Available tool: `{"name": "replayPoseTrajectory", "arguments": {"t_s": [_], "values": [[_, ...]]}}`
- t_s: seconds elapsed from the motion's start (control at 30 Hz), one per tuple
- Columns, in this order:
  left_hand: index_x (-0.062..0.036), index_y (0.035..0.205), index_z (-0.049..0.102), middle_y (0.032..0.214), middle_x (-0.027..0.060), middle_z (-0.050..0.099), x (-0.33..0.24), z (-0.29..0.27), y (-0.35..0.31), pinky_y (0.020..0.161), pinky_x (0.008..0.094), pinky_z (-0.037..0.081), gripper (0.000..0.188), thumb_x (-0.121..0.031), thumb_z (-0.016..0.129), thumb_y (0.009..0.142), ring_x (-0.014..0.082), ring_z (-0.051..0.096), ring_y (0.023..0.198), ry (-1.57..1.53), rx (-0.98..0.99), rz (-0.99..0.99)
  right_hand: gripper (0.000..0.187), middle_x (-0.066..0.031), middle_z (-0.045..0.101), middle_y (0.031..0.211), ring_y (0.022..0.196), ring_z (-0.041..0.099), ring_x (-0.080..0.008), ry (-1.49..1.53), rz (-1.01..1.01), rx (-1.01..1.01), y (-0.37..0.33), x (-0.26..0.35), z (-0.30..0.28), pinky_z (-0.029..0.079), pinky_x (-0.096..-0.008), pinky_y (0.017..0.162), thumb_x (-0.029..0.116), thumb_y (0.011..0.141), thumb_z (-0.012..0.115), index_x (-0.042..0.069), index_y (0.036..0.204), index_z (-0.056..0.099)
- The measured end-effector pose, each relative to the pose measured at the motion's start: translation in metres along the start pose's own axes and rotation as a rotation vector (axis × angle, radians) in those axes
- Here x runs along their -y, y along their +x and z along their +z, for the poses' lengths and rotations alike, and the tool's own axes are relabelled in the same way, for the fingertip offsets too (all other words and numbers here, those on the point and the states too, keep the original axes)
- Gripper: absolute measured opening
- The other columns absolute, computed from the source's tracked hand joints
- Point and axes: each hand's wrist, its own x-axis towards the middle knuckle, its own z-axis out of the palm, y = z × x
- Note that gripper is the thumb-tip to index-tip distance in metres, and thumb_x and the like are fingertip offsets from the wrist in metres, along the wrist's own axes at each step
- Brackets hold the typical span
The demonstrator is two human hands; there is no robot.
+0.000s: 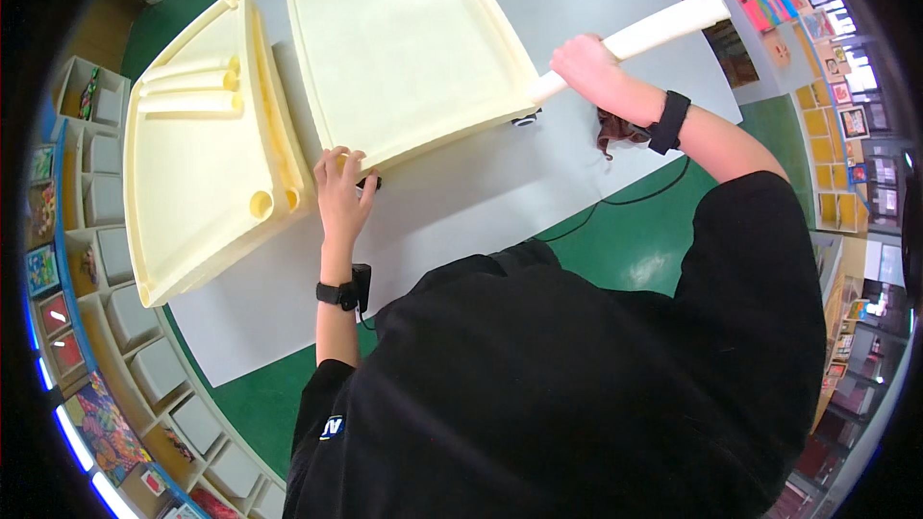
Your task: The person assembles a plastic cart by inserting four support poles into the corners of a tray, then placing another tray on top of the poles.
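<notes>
A cream plastic shelf tray (413, 48) with a raised rim lies on the table, a dark caster (526, 119) showing under its near right corner. That corner meets the lower end of a cream tube (673, 27), which leans up to the right. My right hand (588, 67) is wrapped round the tube's lower part. At the tray's near left corner, my left hand (341, 194) curls its fingers over the rim, thumb beside another dark caster. To the left lie stacked cream trays (207, 202) with round corner sockets, bearing several short cream tubes (192, 104).
The grey-white table (461, 192) bears all this above a green floor (644, 259). A dark brown crumpled item (620, 132) lies by my right forearm, and a black cable (635, 200) hangs near the edge. Shelves with white bins (159, 370) line the left side.
</notes>
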Motion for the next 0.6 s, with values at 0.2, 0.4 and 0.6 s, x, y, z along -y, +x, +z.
{"name": "replayPoseTrajectory", "arguments": {"t_s": [0.2, 0.4, 0.6], "values": [[-0.0085, 0.092, 0.052, 0.104, 0.0083, 0.045, 0.008, 0.006, -0.003, 0.085, 0.0419, 0.036, 0.025, -0.014, 0.063, 0.07, 0.0333, 0.037, 0.105, -0.043, -0.068, 0.037, 0.002, 0.0007, 0.055, 0.05, 0.049, 0.058, -0.0158, -0.078, -0.056, 0.034, 0.01, 0.001, -0.004, 0.044, -0.0308, 0.044, 0.01, 0.056, 0.061, 0.012, 0.057, 0.062], [-0.0077, 0.089, 0.052, 0.101, 0.0082, 0.047, 0.006, 0.008, -0.003, 0.084, 0.0407, 0.036, 0.025, -0.013, 0.064, 0.068, 0.0319, 0.039, 0.103, -0.05, -0.111, 0.035, 0.004, -0.0002, 0.057, 0.051, 0.049, 0.057, -0.0153, -0.354, -0.191, 0.133, 0.038, 0.03, 0.0, 0.045, -0.032, 0.046, 0.011, 0.056, 0.061, 0.011, 0.06, 0.062], [-0.0077, 0.089, 0.053, 0.101, 0.0083, 0.047, 0.008, 0.011, -0.001, 0.084, 0.0406, 0.036, 0.026, -0.014, 0.065, 0.067, 0.0323, 0.04, 0.102, -0.048, -0.165, 0.054, 0.004, 0.0013, 0.057, 0.052, 0.051, 0.058, -0.0157, -0.216, -0.028, 0.141, 0.033, 0.026, 0.006, 0.046, -0.0325, 0.048, 0.012, 0.056, 0.061, 0.012, 0.059, 0.063]]}}
